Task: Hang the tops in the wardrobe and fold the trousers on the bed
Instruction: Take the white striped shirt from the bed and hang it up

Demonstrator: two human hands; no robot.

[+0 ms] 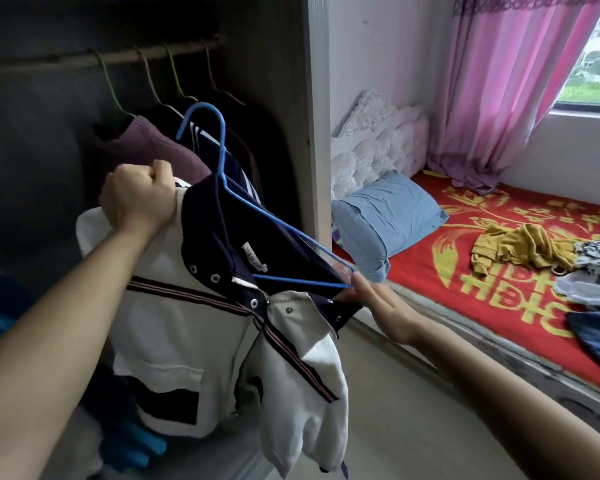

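White cloth was bunched in the left hand, closed in a fist round one shoulder of a white top with a navy collar. The right hand pinched the far corner of a blue hanger threaded through that collar. The top hung before the open wardrobe, below its rail. To the right, loose clothes lay on the red bed near a blue pillow.
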